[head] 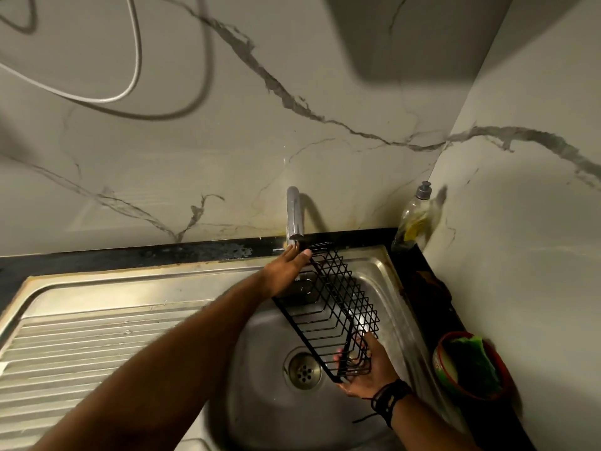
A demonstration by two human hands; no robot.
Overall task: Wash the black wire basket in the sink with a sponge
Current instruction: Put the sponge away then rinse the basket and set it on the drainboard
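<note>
Black wire forms the long rectangular basket (338, 304) that we hold tilted over the round stainless steel sink bowl (383, 281), one end low near us, the other raised toward the tap. Our right hand (366, 369) grasps the near end, its fingers (341, 359) curled round the wire frame; dark cord bracelets (390, 398) circle that wrist. Our left hand (286, 271) reaches across to the far end, its fingers straight and released, lying against the upper rim of the basket just below the chrome tap spout (294, 216). Below our right fingers sits the round metal drain (304, 371). Left of our left arm spreads the ribbed steel draining board (97, 333). Right of our right hand, on the black counter (419, 288), stands a red-rimmed bowl (448, 369) holding a green sponge (474, 362). Beyond it, in the corner, stands a clear plastic bottle with a grey pump top (411, 219).
</note>
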